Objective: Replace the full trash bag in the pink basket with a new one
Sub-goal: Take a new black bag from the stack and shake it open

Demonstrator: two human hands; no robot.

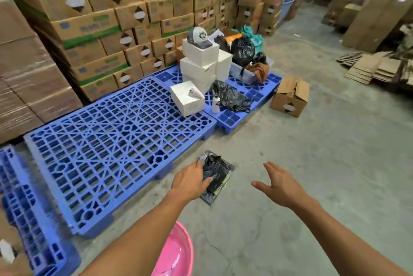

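Two hands are extended over the concrete floor: the left hand is laid, fingers apart, on a pack of black trash bags, presumably for a fresh liner, the right hand hovers spread and empty, and the pink basket waits at 6 o'clock.

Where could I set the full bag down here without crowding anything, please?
The concrete floor right of the right hand is bare up to the open cardboard box. The near blue pallet is bare left of the white box. The far pallet is crowded with boxes and bags.
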